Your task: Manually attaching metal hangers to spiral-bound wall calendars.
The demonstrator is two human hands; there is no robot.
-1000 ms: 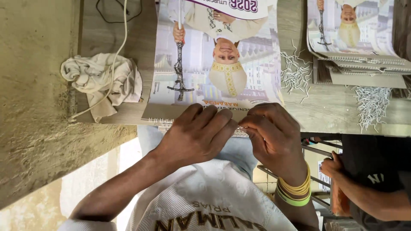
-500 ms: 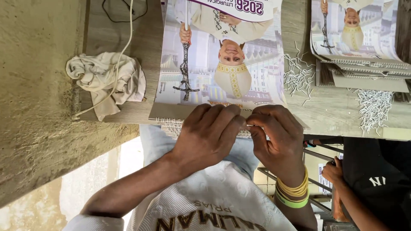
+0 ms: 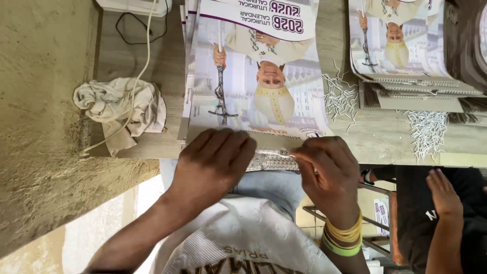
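Observation:
A stack of printed wall calendars [image 3: 253, 81] lies on the wooden table [image 3: 142, 66], its near edge hanging over the table's front. My left hand [image 3: 215, 162] presses flat on that near edge. My right hand [image 3: 327, 170], with yellow and green bangles on the wrist, pinches the same edge where a metal spiral binding [image 3: 271, 161] runs along it. The binding is partly hidden under both hands.
A crumpled white cloth [image 3: 119, 109] and a white cable [image 3: 137, 76] lie at the table's left. Loose white wire pieces [image 3: 341, 96] and a second calendar stack [image 3: 406, 56] sit to the right. Another person's hand [image 3: 444, 193] rests at the lower right. A rough wall [image 3: 40, 127] runs along the left.
The view has shifted slightly. Both hands have stayed on the calendar's near edge, with the right hand's fingers working a little along the binding.

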